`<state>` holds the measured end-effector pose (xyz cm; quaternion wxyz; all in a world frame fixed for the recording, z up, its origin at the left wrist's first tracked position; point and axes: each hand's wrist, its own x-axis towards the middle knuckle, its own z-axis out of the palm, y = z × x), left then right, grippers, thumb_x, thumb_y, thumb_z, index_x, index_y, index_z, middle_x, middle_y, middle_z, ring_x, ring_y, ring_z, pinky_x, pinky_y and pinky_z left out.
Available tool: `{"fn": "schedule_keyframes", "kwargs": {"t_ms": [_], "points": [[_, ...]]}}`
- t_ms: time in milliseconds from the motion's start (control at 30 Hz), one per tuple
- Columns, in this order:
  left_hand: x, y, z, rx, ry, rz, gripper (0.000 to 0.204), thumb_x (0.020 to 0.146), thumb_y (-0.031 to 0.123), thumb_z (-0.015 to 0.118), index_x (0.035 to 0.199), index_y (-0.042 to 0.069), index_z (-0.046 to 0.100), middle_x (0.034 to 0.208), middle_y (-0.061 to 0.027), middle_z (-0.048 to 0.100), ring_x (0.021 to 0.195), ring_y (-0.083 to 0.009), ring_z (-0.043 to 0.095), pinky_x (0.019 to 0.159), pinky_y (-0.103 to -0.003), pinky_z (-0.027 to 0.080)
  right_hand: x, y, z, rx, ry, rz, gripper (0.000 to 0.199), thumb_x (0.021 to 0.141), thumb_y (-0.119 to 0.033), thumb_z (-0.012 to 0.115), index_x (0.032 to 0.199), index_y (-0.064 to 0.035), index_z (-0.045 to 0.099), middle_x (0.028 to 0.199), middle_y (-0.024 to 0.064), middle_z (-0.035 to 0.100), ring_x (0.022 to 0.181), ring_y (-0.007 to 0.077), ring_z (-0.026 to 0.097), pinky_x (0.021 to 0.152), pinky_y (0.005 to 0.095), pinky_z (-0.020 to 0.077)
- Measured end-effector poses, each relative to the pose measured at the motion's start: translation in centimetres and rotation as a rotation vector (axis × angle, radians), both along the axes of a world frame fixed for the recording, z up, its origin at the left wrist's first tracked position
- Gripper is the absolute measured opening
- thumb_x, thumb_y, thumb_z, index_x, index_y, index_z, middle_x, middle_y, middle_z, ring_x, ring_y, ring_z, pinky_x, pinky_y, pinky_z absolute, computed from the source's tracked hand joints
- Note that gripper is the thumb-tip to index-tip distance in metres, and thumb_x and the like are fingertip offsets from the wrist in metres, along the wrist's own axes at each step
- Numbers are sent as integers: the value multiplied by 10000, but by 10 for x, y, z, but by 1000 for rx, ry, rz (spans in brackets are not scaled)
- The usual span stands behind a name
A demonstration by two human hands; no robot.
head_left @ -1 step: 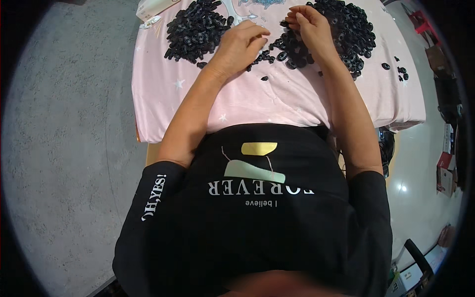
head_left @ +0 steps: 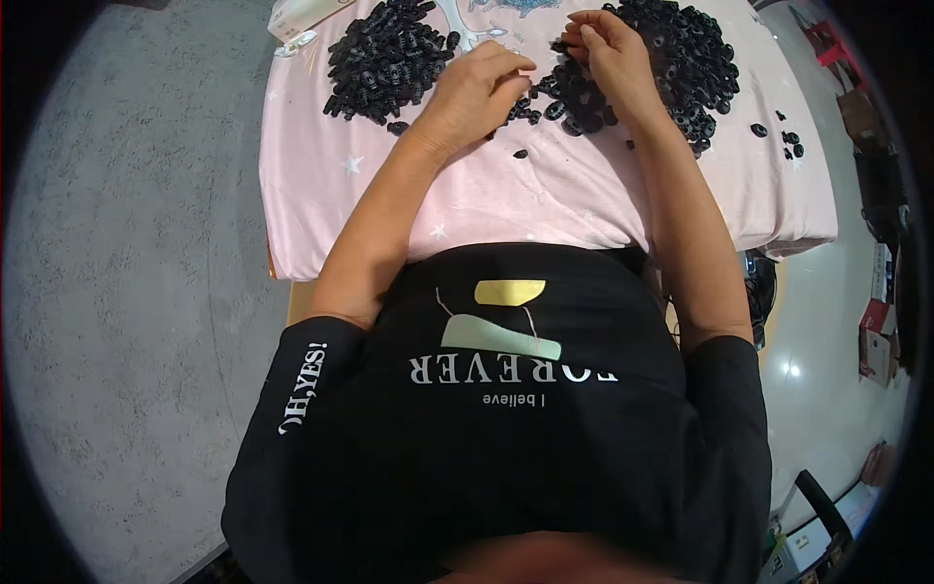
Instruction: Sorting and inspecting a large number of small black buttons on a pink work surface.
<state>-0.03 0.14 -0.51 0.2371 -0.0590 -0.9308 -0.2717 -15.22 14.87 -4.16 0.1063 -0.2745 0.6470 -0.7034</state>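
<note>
In the upper left of the frame, a heap of ribbed black parts [head_left: 384, 63] lies on the pink cloth [head_left: 545, 200], just left of my left hand [head_left: 472, 92]. That hand is bent over the cloth at upper centre, thumb and fingers curled toward each other; small loose black pieces [head_left: 525, 111] lie just beside and below its fingertips. I judge that I am in the middle of handling these little parts by hand, and the next move calls for a fine, light fingertip grip. Further right, my right hand [head_left: 620, 66] is raised with its fingers bent in toward the thumb, over the left edge of a heap of round black parts [head_left: 696, 58] at upper right. My own fingers hide their tips, so I cannot tell whether either hand is clamped on a piece. Farther right, a few stray black pieces [head_left: 759, 129] lie apart.
</note>
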Motion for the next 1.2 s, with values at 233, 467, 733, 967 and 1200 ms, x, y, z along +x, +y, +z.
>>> {"fn": "schedule_keyframes", "kwargs": {"t_ms": [233,467,733,967,1200], "points": [[-1,12,-3,-51,-66,10,165,829,118,679,966,29,704,897,-108,651,793,-256,648,739,-321,512,-7,-3,-7,89,210,0,237,1004,-78,471,1180,-1,608,1082,96,675,977,171,658,854,279,536],[-1,13,-5,-1,-62,45,135,775,144,699,846,30,689,821,-120,634,806,-299,634,746,-379,503,3,-1,3,203,293,64,248,1012,-99,469,1192,-3,609,1075,118,681,943,191,685,814,286,553],[1,9,-6,0,-93,72,153,804,119,703,879,-7,657,842,-102,635,714,-200,628,689,-305,507,21,2,34,78,45,70,210,991,-63,476,1124,23,613,991,131,679,831,207,688,704,279,555],[-1,10,1,168,-72,150,132,808,118,708,859,12,649,811,-126,656,691,-259,633,647,-346,498,11,3,21,137,515,-227,163,941,-3,509,1033,46,634,828,163,688,792,233,694,653,336,547],[-2,-3,-3,155,-23,218,162,828,128,699,945,20,665,825,-128,667,710,-234,640,670,-338,505,13,0,17,270,873,-187,213,850,-25,605,1049,-51,680,988,134,687,885,327,662,767,361,519]]}}
